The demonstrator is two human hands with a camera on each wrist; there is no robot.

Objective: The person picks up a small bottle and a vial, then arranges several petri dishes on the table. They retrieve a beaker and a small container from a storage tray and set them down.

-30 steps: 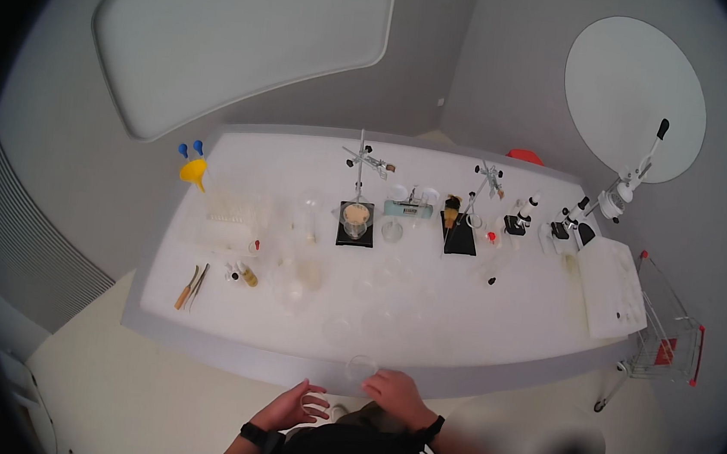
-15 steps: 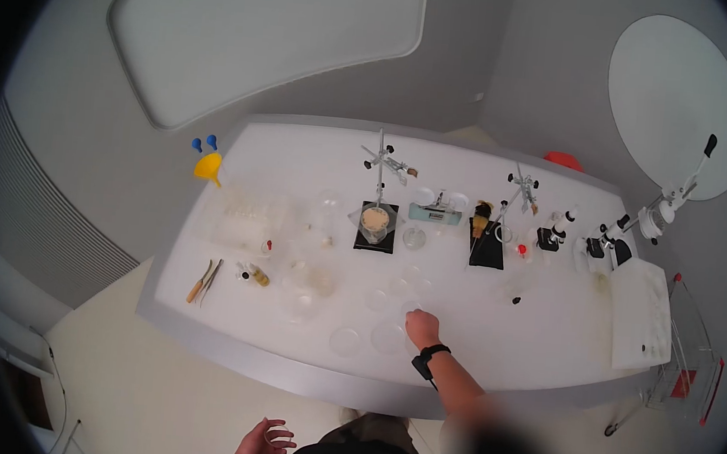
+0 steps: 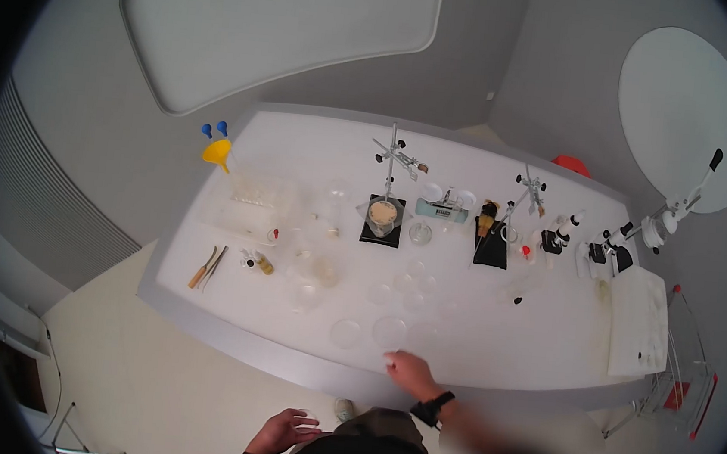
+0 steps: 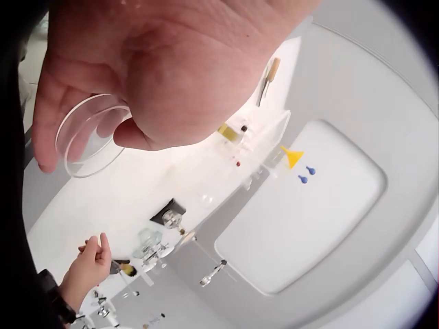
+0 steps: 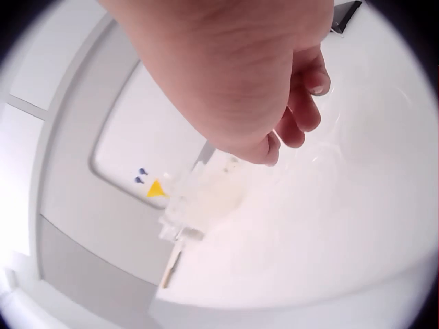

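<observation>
My left hand [image 3: 281, 433] is low in front of the table, near my lap. Its thumb and fingers hold a clear round petri dish [image 4: 88, 152], seen best in the left wrist view. Over the table's front edge, my right hand [image 3: 411, 373] hangs with its fingers [image 5: 306, 113] loosely bent, and nothing shows between them. Just beyond it on the white tabletop lie two larger clear dishes, one to the left [image 3: 345, 334] and one nearer the hand [image 3: 390, 332]. Several smaller clear dishes [image 3: 413, 301] form a cluster farther back.
A retort stand [image 3: 389, 182] with a bowl, a balance [image 3: 443, 210] and microscopes [image 3: 557, 235] line the back. Faint clear glassware [image 3: 304, 265] and a small bottle [image 3: 264, 263] are on the left, beside tweezers [image 3: 215, 268]. A yellow funnel [image 3: 217, 154] is at the back left.
My right hand reached forward to the small dishes on the table, then drew back to the front edge. The left hand dropped toward my lap and rose slightly, keeping its dish.
</observation>
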